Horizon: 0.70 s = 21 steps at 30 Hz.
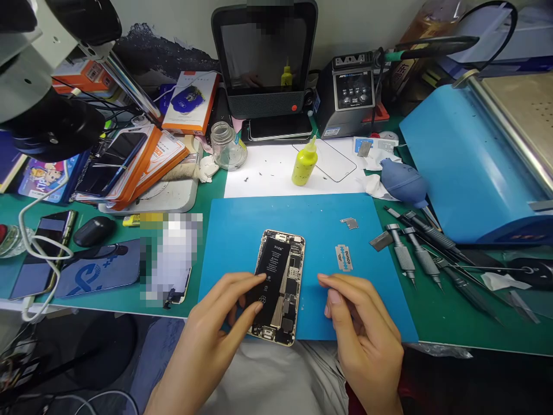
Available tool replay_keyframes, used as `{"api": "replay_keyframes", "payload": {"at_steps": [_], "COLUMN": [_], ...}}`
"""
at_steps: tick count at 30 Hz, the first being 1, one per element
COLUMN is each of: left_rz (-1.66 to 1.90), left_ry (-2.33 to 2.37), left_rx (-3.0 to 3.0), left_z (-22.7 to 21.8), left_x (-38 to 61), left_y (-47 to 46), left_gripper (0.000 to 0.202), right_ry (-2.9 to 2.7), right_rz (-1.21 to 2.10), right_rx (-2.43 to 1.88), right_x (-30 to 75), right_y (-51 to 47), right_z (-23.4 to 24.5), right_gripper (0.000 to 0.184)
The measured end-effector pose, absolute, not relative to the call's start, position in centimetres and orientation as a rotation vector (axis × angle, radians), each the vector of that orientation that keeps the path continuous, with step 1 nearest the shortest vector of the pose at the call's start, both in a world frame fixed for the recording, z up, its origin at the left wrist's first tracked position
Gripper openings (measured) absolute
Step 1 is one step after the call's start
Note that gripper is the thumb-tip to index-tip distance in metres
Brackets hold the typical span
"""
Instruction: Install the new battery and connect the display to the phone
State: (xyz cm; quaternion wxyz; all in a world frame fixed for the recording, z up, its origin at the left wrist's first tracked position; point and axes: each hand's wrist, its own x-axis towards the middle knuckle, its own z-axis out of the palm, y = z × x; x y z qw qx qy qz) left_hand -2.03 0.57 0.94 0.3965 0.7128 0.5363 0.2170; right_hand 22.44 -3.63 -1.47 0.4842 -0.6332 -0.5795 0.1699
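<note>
An opened phone (280,271) lies face up on the blue mat (319,225), its black battery and circuit boards exposed. My left hand (216,334) rests on the phone's left side, fingers spread over the battery and the lower edge. My right hand (363,328) hovers just right of the phone with its fingers curled together in a pinch; whether anything tiny is between them I cannot make out. A razor blade (344,257) lies on the mat just beyond my right hand. A small metal shield plate (349,222) sits farther back.
Several screwdrivers and tweezers (415,253) lie right of the mat. A yellow bottle (304,162), glass jar (225,145), screen glass (332,161) and blue air blower (401,181) stand behind. A blue machine (466,167) fills the right. Phones (43,248) and boxes crowd the left.
</note>
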Motion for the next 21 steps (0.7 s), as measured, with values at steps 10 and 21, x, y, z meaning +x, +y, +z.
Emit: {"api": "replay_keyframes", "payload": {"at_steps": [10,21], "left_rz": [0.592,0.409], "left_ry": [1.326,1.271], "left_rx": [2.078,2.481], "left_z": [1.44,1.34], "left_x": [-2.09,-2.87], "left_y": [1.33,0.89], "left_gripper": [0.036,0.055], "right_ry": [-1.414,-1.421], "right_rz": [0.418,0.425], "right_rx": [-1.537,-1.519], "right_x": [22.56,22.43], "right_y": [-3.78,-3.90], "right_z": [-1.49,-1.64], "right_gripper": [0.030,0.031]}}
